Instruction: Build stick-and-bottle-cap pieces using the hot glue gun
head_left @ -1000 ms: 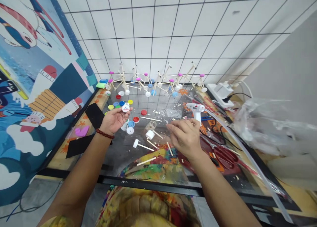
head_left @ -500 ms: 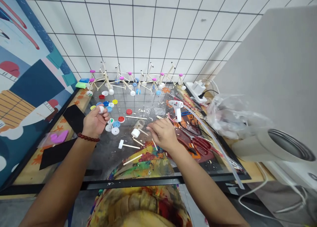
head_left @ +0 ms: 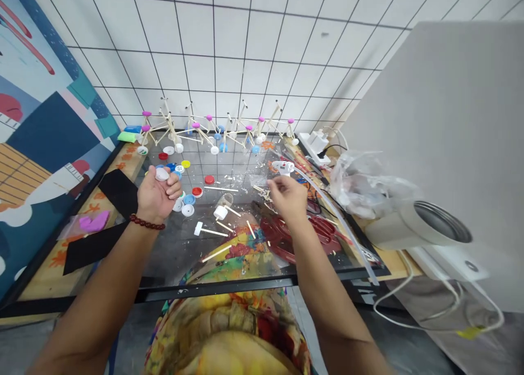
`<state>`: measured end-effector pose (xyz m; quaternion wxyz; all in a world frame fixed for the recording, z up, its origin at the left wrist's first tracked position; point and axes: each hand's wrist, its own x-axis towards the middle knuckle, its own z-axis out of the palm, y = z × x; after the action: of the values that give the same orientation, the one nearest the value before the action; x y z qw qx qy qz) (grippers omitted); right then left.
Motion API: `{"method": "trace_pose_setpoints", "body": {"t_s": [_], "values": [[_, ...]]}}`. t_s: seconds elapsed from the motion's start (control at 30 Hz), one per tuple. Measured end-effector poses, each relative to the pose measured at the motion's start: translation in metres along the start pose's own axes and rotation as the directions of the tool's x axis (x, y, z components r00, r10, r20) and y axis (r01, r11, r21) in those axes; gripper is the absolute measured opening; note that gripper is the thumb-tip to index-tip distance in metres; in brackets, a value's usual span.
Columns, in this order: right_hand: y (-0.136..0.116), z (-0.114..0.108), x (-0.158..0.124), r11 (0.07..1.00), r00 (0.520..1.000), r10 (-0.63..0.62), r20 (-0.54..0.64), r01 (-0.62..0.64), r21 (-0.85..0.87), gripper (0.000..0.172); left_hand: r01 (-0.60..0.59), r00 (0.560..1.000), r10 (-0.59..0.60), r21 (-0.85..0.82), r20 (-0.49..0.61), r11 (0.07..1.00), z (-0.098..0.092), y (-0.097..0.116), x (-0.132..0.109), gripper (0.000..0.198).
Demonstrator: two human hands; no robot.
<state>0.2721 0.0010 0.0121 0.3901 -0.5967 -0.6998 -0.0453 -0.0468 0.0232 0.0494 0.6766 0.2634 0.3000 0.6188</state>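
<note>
A white bottle cap (head_left: 161, 174) rests in my left hand (head_left: 158, 196), the fingers curled round it with the palm upward. Over by the white hot glue gun (head_left: 283, 167), my right hand (head_left: 290, 197) has its fingers bent in towards the thumb. It covers the gun's handle, and whether it touches the gun or holds something small is hidden. Between the hands lie a white foam-like block (head_left: 220, 213), a stick with a white end piece (head_left: 198, 228) and several loose wooden sticks (head_left: 216, 253). Blue, white and red caps (head_left: 197, 192) lie beside my left hand.
Several stick figures with pink tops (head_left: 196, 125) stand along the tiled wall. Red-handled scissors (head_left: 282, 236) lie under my right forearm. A power strip (head_left: 311, 148), a plastic bag (head_left: 356, 178) and a grey cylinder (head_left: 405, 225) are at the right. Black strips (head_left: 118, 192) lie left.
My right hand has moved from above the loose sticks up and right to the glue gun. My left hand still holds the white cap, now turned more towards me. The view has shifted slightly.
</note>
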Motion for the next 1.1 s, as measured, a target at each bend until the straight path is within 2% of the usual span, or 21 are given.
{"method": "trace_pose_setpoints", "body": {"t_s": [0.03,0.1,0.17,0.2,0.27,0.37,0.43,0.5,0.63,0.73,0.87,0.97,1.03,1.1], "values": [[0.009,-0.004,0.002,0.996,0.996,0.091,-0.013,-0.091,-0.001,0.035,-0.008,1.0,0.008,0.006,0.002,1.0,0.0,0.0,0.0,0.043],[0.024,-0.012,0.005,0.922,0.922,0.386,0.013,-0.387,0.007,0.033,-0.031,0.999,0.031,0.036,-0.013,0.999,0.001,0.0,0.0,0.046],[0.034,-0.016,0.007,0.85,0.85,0.525,0.046,-0.521,-0.083,0.032,-0.068,0.996,0.074,0.113,-0.048,0.991,0.002,-0.003,0.001,0.046],[0.036,-0.016,0.006,0.833,0.835,0.547,0.064,-0.535,-0.142,0.032,-0.092,0.992,0.104,0.169,-0.064,0.981,0.002,-0.006,0.001,0.046],[0.036,-0.015,0.005,0.825,0.838,0.539,0.078,-0.507,-0.251,0.033,-0.138,0.984,0.163,0.278,-0.069,0.951,0.001,-0.012,0.002,0.043],[0.036,-0.012,0.002,0.81,0.868,0.497,-0.004,-0.466,-0.357,0.039,-0.166,0.981,0.192,0.366,-0.036,0.916,0.0,-0.02,0.002,0.039],[0.041,-0.014,0.001,0.802,0.867,0.496,-0.05,-0.479,-0.356,0.043,-0.175,0.978,0.205,0.389,-0.038,0.904,-0.002,-0.022,0.003,0.034],[0.051,-0.019,0.003,0.787,0.834,0.55,-0.046,-0.536,-0.306,0.045,-0.189,0.97,0.235,0.4,-0.067,0.897,-0.002,-0.023,0.004,0.026],[0.077,-0.032,0.017,0.687,0.711,0.702,0.023,-0.668,-0.286,0.046,-0.19,0.957,0.26,0.39,-0.133,0.901,-0.003,-0.023,0.005,0.019],[0.093,-0.034,0.035,0.633,0.642,0.761,0.092,-0.704,-0.321,0.048,-0.189,0.953,0.27,0.423,-0.14,0.886,-0.004,-0.023,0.005,0.023],[0.101,-0.022,0.05,0.609,0.579,0.792,0.194,-0.725,-0.322,0.043,-0.202,0.961,0.264,0.453,-0.078,0.869,-0.007,-0.026,0.005,0.039],[0.101,-0.013,0.05,0.62,0.579,0.785,0.219,-0.734,-0.279,0.037,-0.205,0.973,0.231,0.396,-0.019,0.895,-0.006,-0.026,0.004,0.047],[0.101,-0.011,0.048,0.646,0.613,0.763,0.205,-0.726,-0.235,0.033,-0.201,0.977,0.212,0.356,0.011,0.912,-0.004,-0.024,0.001,0.049],[0.098,-0.011,0.045,0.697,0.673,0.717,0.181,-0.695,-0.177,0.031,-0.175,0.984,0.175,0.321,0.031,0.931,0.0,-0.022,-0.002,0.049]]}}
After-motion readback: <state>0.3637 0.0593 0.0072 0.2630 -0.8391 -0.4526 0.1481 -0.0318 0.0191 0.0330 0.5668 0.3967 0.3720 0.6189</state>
